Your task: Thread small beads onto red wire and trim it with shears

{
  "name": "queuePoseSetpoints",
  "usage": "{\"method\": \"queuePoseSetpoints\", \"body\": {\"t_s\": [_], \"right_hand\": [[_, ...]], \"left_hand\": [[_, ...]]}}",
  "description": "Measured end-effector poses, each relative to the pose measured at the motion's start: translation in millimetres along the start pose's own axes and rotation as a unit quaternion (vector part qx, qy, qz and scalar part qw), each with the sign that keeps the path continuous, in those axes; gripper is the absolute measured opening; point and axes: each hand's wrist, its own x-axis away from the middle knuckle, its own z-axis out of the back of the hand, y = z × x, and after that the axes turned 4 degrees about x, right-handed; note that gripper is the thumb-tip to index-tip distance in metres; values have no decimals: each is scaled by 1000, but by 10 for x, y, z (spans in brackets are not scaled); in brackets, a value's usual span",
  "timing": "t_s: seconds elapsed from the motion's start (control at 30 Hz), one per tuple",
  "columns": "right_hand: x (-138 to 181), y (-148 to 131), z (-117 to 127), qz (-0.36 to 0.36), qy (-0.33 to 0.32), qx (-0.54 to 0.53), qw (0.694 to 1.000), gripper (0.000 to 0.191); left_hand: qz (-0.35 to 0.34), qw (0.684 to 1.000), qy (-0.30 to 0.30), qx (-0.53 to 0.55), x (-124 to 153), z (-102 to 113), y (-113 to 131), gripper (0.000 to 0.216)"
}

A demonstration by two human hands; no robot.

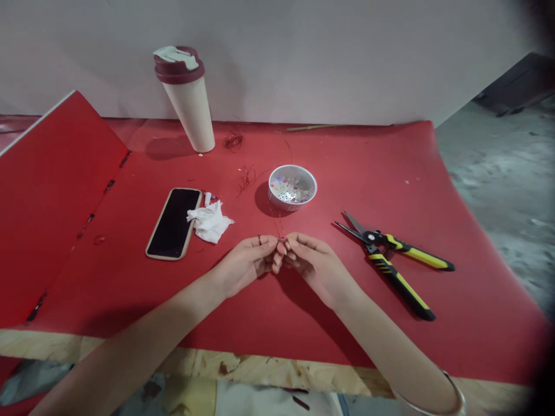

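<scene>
My left hand and my right hand meet fingertip to fingertip over the red tabletop. Between them they pinch a small reddish bead with thin wire ends sticking up toward the bowl. Both hands are closed, and the fingers hide most of what they hold. Just beyond them stands a small white perforated bowl with many tiny coloured beads inside. Yellow-and-black snips lie with blades apart to the right of my right hand.
Left of my hands lie a phone and a crumpled tissue. A lidded cup stands at the back, beside a tangle of red wire. Loose wire scraps lie left of the bowl. A red panel rises at far left.
</scene>
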Motion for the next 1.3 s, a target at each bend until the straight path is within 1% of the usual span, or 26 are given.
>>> {"method": "queuePoseSetpoints", "body": {"t_s": [0.1,0.2,0.43,0.6,0.7,0.77,0.83,0.9,0.97,1.03,1.07,1.1,1.2,1.23,1.3], "right_hand": [[7,-1,-22,0,-11,-8,1000,21],[8,5,-40,5,-8,-7,1000,20],[5,24,-43,12,11,20,1000,20],[10,27,-40,19,39,33,999,21],[12,11,-53,27,28,40,998,22],[17,-1,-60,40,23,60,997,22],[28,-11,-61,63,35,121,990,21],[45,-22,-55,96,65,230,966,19],[65,-31,-46,139,95,356,919,17],[82,-38,-39,178,112,449,868,14],[89,-38,-37,189,116,475,852,13],[92,-35,-36,191,120,488,843,13],[87,-11,-28,182,128,502,836,13],[79,1,-22,191,129,516,825,13],[60,27,-4,220,133,554,792,14]], "left_hand": [[5,1000,0,10,3,-5,5,21],[11,1000,9,13,6,-6,10,24],[13,1000,13,23,-10,20,8,19],[4,1000,7,18,-3,13,17,18],[-7,1000,6,16,2,7,19,18],[-16,1000,9,14,3,3,20,18],[-21,1000,12,7,3,-2,21,18],[-25,1000,14,2,6,-7,22,18],[-29,999,16,3,10,-13,25,17],[-33,999,19,9,13,-19,28,16],[-35,999,21,11,13,-22,28,16],[-36,999,25,13,12,-25,28,15],[-43,998,41,10,8,-33,27,15],[-45,998,48,5,8,-37,26,15],[-53,997,62,-11,10,-44,23,14]]}}
